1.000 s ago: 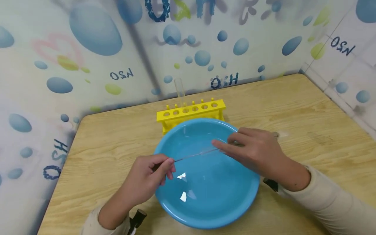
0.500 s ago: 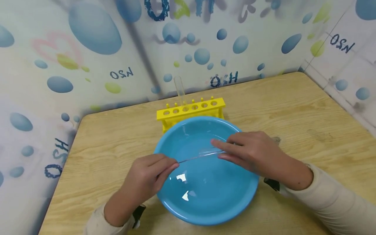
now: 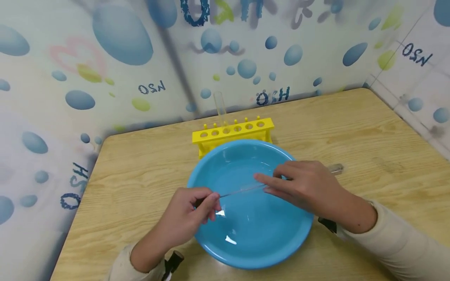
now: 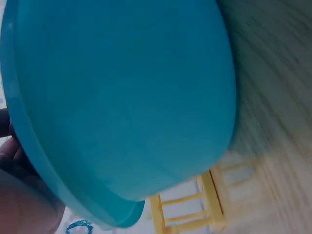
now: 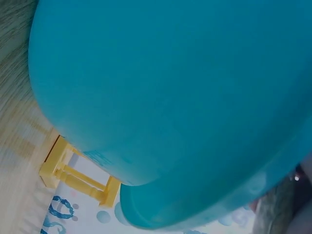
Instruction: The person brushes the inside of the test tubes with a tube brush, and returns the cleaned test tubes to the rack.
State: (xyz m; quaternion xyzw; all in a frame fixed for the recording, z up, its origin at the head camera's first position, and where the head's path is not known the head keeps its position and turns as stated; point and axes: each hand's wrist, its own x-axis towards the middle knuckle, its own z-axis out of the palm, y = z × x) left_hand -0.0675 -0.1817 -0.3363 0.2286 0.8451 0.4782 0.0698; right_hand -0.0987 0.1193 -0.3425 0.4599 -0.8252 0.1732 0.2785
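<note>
Over the blue basin (image 3: 253, 234) my left hand (image 3: 184, 214) pinches the thin wire handle of a test tube brush (image 3: 239, 191) between thumb and forefinger. The wire runs rightward into a clear glass test tube (image 3: 336, 169) that my right hand (image 3: 309, 187) holds nearly level. The tube's rounded end sticks out behind the right hand. Its middle is covered by that hand, and the brush's bristles cannot be seen. In the left wrist view, part of the left hand (image 4: 24, 195) shows beyond the basin rim. The right wrist view catches the glass test tube (image 5: 275, 209) at its lower right.
Directly behind the basin stands a yellow test tube rack (image 3: 232, 130), with one clear test tube (image 3: 219, 105) upright in it. The wooden table (image 3: 140, 168) meets a patterned wall (image 3: 175, 58) at the back. Light reflects inside the basin.
My left hand rolls over, knuckles up half a second ago, then turns back so its thumb shows again. It has come slightly closer to the right hand, which keeps holding the test tube.
</note>
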